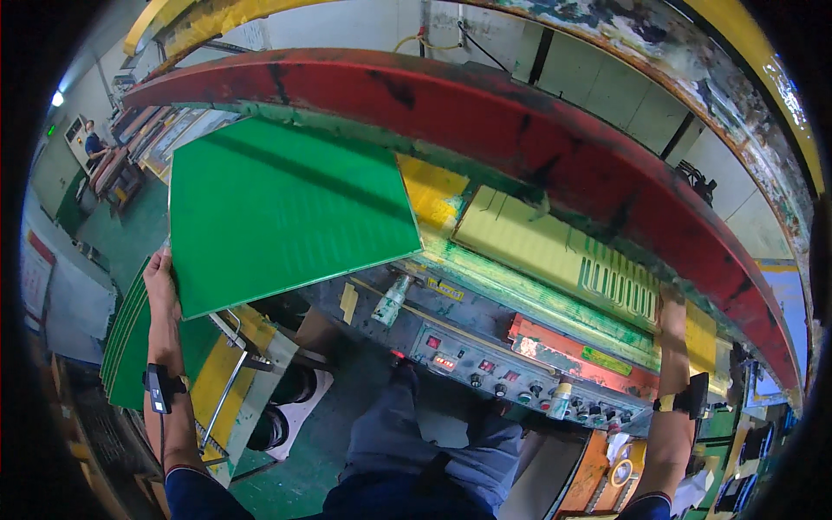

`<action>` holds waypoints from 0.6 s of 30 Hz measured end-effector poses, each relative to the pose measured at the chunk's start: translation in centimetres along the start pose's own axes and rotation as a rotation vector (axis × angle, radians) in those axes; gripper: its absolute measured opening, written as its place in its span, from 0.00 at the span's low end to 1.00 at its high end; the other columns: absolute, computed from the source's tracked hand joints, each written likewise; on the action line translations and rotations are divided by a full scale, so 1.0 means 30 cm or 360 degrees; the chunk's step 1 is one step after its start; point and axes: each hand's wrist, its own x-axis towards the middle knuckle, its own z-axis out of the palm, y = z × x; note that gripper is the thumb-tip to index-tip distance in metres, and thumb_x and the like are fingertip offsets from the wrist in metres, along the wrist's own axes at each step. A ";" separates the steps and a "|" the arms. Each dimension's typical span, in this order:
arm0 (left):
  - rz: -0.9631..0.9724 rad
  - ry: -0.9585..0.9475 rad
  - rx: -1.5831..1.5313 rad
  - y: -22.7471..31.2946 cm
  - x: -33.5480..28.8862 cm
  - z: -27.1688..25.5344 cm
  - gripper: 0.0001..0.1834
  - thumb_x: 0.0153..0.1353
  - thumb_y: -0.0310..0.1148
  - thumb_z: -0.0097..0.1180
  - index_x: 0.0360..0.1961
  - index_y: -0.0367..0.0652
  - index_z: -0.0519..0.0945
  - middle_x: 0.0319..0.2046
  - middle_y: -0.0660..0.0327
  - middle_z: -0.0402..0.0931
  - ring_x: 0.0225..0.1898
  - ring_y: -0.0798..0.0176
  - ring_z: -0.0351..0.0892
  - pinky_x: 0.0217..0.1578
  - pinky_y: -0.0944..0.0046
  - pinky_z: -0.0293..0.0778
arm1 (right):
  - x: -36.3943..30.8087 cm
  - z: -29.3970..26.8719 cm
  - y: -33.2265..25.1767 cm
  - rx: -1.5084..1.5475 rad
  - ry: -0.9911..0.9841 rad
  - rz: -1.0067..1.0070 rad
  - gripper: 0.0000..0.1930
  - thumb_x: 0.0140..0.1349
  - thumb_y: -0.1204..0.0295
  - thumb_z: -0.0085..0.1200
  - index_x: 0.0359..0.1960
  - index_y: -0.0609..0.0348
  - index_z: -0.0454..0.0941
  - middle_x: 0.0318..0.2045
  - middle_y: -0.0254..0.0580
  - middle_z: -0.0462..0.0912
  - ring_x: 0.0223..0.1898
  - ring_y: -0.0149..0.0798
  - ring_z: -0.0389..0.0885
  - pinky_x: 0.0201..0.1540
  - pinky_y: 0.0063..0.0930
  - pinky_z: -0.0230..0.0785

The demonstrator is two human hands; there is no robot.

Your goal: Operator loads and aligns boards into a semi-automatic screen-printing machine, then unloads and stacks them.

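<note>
My left hand [160, 276] is closed on the left edge of a large, flat green board [286, 217]. The board is tilted up, with its far edge close to a long red beam [416, 95]. At the right, my right hand [672, 302] is at the end of a pale yellow-green board [529, 238] with a row of slots. That board lies on the machine bed under the beam. The fingers of my right hand are hidden by the beam and board edge, so its grip does not show.
Below the bed runs a control panel [485, 373] with knobs and lit displays. Two small bottles, one at the left [393, 299], stand by it. More green boards [130, 347] are stacked lower left beside a metal-framed stand [230, 381]. Tape [621, 472] lies lower right. Another person [94, 143] is far left.
</note>
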 end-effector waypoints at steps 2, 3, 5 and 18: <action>-0.0019 0.0003 0.0012 -0.002 -0.001 -0.005 0.12 0.67 0.37 0.53 0.40 0.38 0.78 0.32 0.67 0.78 0.33 0.73 0.75 0.36 0.72 0.71 | 0.002 0.009 0.009 0.0011 -0.0002 -0.0015 0.04 0.65 0.68 0.49 0.32 0.51 0.73 0.19 0.26 0.69 0.15 0.25 0.64 0.17 0.23 0.54; -0.0020 0.0000 0.0005 0.004 -0.009 0.011 0.12 0.67 0.37 0.53 0.40 0.38 0.78 0.32 0.67 0.78 0.33 0.73 0.75 0.36 0.72 0.71 | 0.007 0.013 0.013 0.0020 0.0001 -0.0026 0.04 0.65 0.68 0.49 0.32 0.51 0.74 0.19 0.26 0.70 0.16 0.25 0.64 0.18 0.23 0.54; -0.0007 0.0007 -0.0045 0.016 -0.029 0.042 0.11 0.67 0.36 0.52 0.40 0.39 0.79 0.32 0.68 0.78 0.33 0.74 0.75 0.36 0.72 0.72 | 0.012 0.014 0.021 0.0059 0.0022 -0.0054 0.04 0.65 0.68 0.49 0.33 0.51 0.74 0.19 0.26 0.70 0.16 0.25 0.64 0.18 0.23 0.54; -0.0005 -0.0052 -0.0085 -0.095 0.064 -0.014 0.12 0.69 0.36 0.48 0.42 0.39 0.79 0.33 0.68 0.77 0.30 0.73 0.74 0.32 0.71 0.71 | -0.048 -0.038 0.004 -0.0062 0.0212 -0.0195 0.08 0.59 0.66 0.54 0.34 0.55 0.79 0.25 0.37 0.78 0.22 0.33 0.73 0.26 0.30 0.67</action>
